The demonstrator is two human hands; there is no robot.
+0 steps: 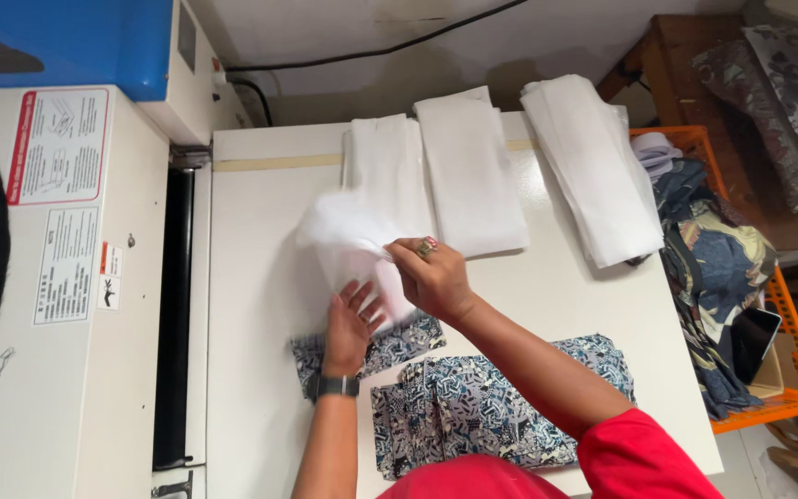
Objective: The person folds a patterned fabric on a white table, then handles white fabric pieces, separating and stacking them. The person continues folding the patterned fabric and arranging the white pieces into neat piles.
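Note:
My right hand, with a ring on one finger, pinches the upper edge of a thin white fabric piece and lifts it, blurred, above the white table. My left hand, a dark watch on its wrist, holds the lower end of that same white piece just over a patterned blue and white fabric strip. A stack of the same patterned fabric lies near the front edge, partly under my right forearm.
Three stacks of white fabric lie at the back: one, one, one. An orange crate with dark printed cloth stands right. A white and blue machine with a dark slot stands left.

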